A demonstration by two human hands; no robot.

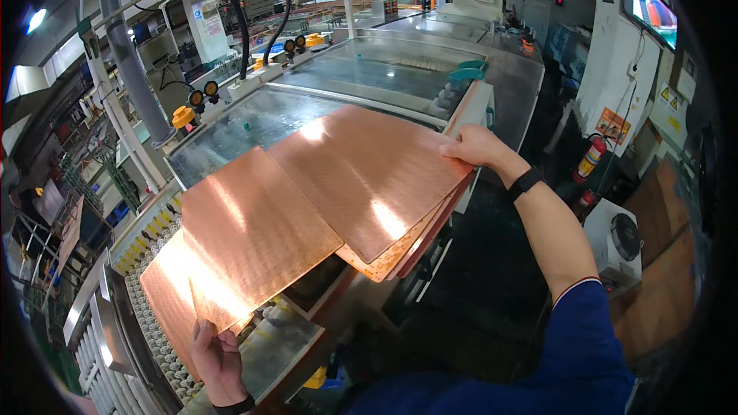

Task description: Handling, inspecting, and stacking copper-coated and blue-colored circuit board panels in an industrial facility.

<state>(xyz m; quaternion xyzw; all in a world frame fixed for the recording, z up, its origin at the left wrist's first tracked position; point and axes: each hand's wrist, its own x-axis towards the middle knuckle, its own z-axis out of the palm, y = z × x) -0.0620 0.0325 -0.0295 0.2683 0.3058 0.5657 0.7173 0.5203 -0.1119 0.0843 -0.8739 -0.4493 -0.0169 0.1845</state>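
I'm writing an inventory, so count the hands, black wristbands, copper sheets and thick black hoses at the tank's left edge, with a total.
Hands: 2
Black wristbands: 2
Copper sheets: at least 3, overlapping
Thick black hoses: 2
Total: at least 9

A shiny copper-coloured sheet (238, 223) is pinched at its near edge by the left hand (217, 361), above a roller conveyor (163, 346). A second copper-coloured sheet (377, 177), over stacked panels (382, 267), is gripped at its right corner by the right hand (478, 146).
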